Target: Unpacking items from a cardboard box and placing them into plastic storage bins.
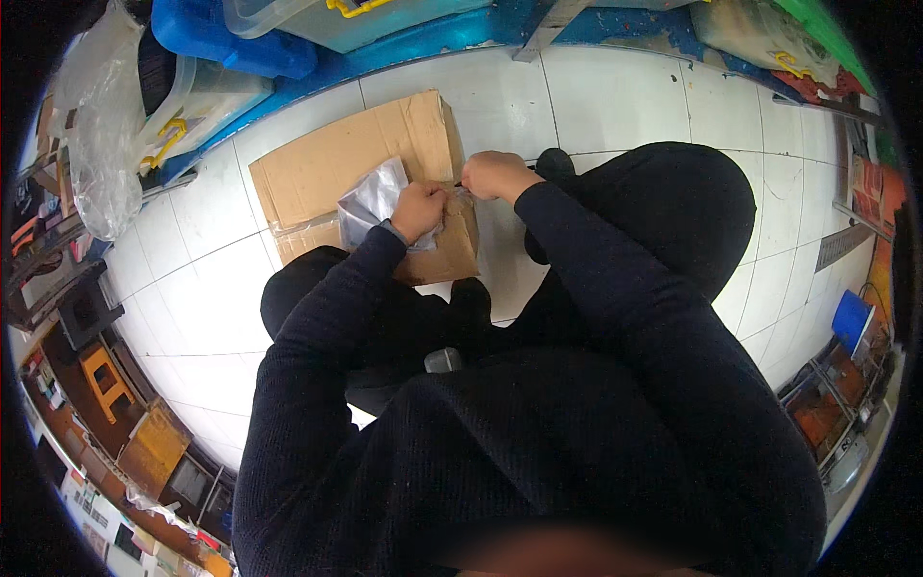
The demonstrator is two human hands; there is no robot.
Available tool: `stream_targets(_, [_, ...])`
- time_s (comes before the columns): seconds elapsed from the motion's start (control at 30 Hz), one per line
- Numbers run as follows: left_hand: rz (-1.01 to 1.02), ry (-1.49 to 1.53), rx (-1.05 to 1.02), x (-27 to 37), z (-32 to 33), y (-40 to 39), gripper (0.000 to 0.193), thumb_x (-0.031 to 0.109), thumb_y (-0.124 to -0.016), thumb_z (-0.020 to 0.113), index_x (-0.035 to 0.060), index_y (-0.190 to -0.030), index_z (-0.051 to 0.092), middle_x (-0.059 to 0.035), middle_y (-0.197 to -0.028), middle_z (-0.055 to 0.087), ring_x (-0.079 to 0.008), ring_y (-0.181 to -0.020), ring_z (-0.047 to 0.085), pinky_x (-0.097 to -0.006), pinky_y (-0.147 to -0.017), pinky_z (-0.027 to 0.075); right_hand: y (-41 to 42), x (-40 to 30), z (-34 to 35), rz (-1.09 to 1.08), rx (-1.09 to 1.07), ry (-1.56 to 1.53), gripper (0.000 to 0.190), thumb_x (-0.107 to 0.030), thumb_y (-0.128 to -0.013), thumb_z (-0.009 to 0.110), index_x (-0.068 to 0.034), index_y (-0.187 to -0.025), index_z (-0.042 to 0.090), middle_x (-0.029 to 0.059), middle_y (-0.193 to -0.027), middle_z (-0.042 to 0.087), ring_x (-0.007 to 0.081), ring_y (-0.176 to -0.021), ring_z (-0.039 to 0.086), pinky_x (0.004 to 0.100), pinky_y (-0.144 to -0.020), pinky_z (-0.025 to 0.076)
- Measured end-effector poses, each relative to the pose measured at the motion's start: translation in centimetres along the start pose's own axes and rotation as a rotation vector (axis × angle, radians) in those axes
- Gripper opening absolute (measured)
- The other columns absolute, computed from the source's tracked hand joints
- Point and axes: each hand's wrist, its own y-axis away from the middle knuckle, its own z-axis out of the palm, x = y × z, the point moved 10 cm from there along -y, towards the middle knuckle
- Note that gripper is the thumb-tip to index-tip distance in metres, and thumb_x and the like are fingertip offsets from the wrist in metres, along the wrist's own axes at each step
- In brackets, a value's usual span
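Observation:
A closed cardboard box lies on the white tiled floor before me, with clear tape along its middle seam. On top of it rests a crumpled clear plastic bag. My left hand is closed on part of this bag, above the box's right part. Just beyond the box's right edge, my right hand is curled, its fingertips around a small dark thing near the left fingers. What that thing is, I cannot tell. Some thin clear plastic shows between and below the two hands.
Clear plastic bins with yellow latches and a blue lid line the far side. A large clear bag hangs at the far left. An orange stool stands lower left. My bent knees flank the box and the floor near it.

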Motion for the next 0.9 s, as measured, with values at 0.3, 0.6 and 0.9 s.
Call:
stream_targets(0.3, [0.074,-0.01,0.038,1.4,-0.2,0.4,0.026,0.021,-0.082,0.05,-0.0013,-0.077,0.062,-0.0223,-0.064,0.058,-0.0342,-0.065,0.063,-0.0404,-0.06,0.047,-0.4,-0.2,0.7,-0.039,-0.006,0.063,0.022,-0.028,-0.084,0.052,-0.015,-0.094,0.068,0.0096,-0.09,0.067,0.0286,-0.085,0.063,0.0399,-0.071,0.048])
stream_targets(0.6, [0.23,-0.209,0.123,3.8,-0.7,1.4,0.019,0.013,-0.078,0.049,-0.0002,-0.076,0.063,-0.0244,-0.069,0.058,-0.0405,-0.069,0.059,-0.0465,-0.062,0.047,0.3,-1.0,0.8,-0.065,0.029,0.012,0.02,-0.024,-0.083,0.053,-0.016,-0.093,0.068,0.008,-0.09,0.067,0.0278,-0.086,0.063,0.0397,-0.071,0.049])
stream_targets(0.9, [0.21,-0.18,0.082,2.6,-0.9,1.4,0.021,0.016,-0.081,0.051,0.0005,-0.084,0.065,-0.0257,-0.071,0.058,-0.0419,-0.07,0.058,-0.0461,-0.063,0.046,2.5,-1.4,-2.8,-0.024,0.064,0.089,0.02,-0.011,-0.07,0.058,-0.002,-0.085,0.068,0.0173,-0.088,0.067,0.0327,-0.084,0.065,0.0423,-0.068,0.05])
